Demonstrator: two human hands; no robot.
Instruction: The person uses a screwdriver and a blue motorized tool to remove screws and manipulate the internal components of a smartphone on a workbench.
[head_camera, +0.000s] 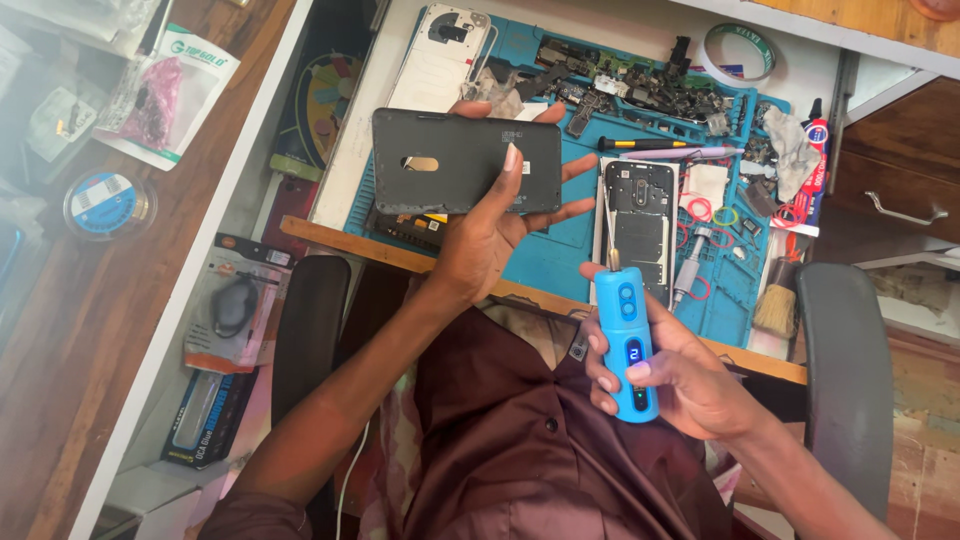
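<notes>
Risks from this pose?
1. The left hand holds the dark grey phone back cover on its fingertips in mid-air; it could slip onto the blue work mat.
2. The blue electric screwdriver in the right hand has its thin bit right by the opened black phone; a stray move might scratch it.

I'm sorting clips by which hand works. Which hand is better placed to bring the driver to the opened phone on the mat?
Probably the right hand: it already grips the blue electric screwdriver, tip near the opened phone. The left hand is occupied holding the dark back cover.
</notes>
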